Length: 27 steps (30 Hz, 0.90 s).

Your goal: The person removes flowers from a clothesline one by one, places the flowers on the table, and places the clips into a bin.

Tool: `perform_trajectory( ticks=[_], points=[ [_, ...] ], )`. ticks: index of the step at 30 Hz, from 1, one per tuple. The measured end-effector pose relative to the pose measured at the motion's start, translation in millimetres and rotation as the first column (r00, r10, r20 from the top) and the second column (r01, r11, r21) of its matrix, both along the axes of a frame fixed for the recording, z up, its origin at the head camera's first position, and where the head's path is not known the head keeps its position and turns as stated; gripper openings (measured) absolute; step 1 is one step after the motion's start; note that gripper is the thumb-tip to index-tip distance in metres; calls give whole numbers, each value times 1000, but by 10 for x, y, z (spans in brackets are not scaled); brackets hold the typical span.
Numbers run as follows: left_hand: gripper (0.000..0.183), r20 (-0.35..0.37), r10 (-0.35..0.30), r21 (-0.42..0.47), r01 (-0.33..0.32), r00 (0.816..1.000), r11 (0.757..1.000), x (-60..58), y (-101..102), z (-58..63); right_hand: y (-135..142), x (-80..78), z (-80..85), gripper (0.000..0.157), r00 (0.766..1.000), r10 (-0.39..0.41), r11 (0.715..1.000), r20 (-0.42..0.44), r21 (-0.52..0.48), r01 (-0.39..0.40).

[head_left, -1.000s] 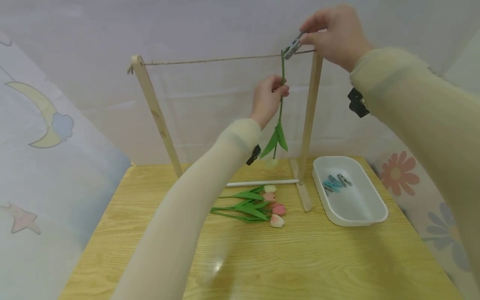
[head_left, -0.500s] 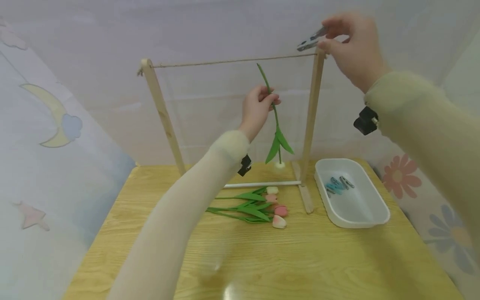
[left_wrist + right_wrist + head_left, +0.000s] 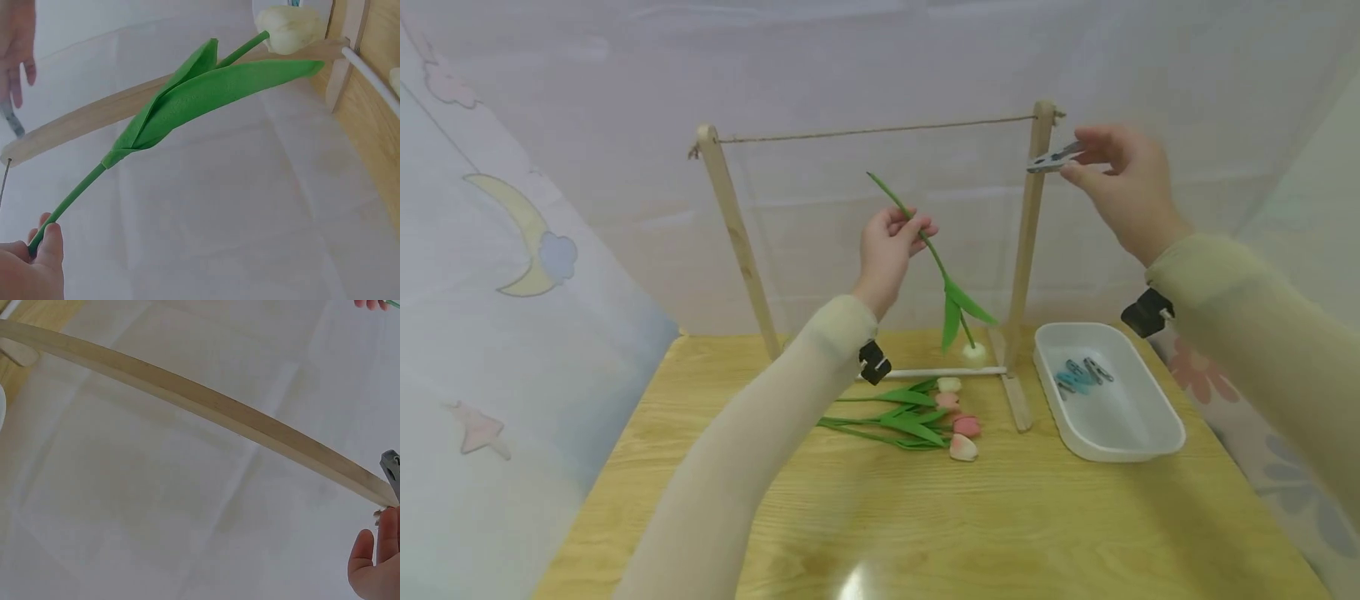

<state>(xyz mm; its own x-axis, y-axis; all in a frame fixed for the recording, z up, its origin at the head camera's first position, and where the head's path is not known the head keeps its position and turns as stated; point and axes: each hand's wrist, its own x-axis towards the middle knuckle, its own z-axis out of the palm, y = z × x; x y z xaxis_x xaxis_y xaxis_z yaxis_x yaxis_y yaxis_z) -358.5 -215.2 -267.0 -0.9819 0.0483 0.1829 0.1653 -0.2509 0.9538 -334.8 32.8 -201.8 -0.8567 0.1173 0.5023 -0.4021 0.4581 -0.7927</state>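
My left hand [image 3: 886, 254] pinches the green stem of a white artificial tulip [image 3: 206, 94], which hangs tilted with its bloom down and its stem end up to the left. The stem end is below the twine line [image 3: 880, 132] and apart from it. At the right post, my right hand [image 3: 1131, 183] pinches a grey clothespin [image 3: 1051, 158] between thumb and fingers; in the right wrist view only the clothespin's tip shows at the edge. Several pink and white tulips [image 3: 917, 417] lie on the table below the line.
The twine is strung between two wooden posts [image 3: 741, 242], joined low down by a white rod [image 3: 940, 372]. A white plastic tray [image 3: 1123, 425] at the right holds several grey and blue clothespins [image 3: 1078, 377]. Fabric walls stand behind and beside the wooden table [image 3: 1000, 525].
The tulip's stem end has come away from the twine and tilted left as my left hand lowered. My right hand has moved right and down with the clothespin, off the line.
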Motion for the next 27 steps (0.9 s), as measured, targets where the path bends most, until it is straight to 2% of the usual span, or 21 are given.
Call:
perform_trajectory(
  ticks=[6, 13, 19, 27],
  points=[
    [23, 49, 35, 61, -38, 998, 997, 70, -79, -120, 152, 34, -257, 31, 1000, -15, 994, 13, -109, 17],
    [25, 86, 58, 121, -68, 995, 990, 136, -171, -276, 296, 114, -504, 31, 995, -58, 994, 83, -85, 66],
    [26, 120, 79, 186, -101, 990, 977, 212, -232, -421, 402, 175, -752, 31, 991, -82, 991, 104, -94, 92],
    [16, 165, 109, 246, -148, 980, 958, 317, -348, -719, 543, 258, -1093, 32, 977, -135, 990, 168, -13, 139]
  ],
)
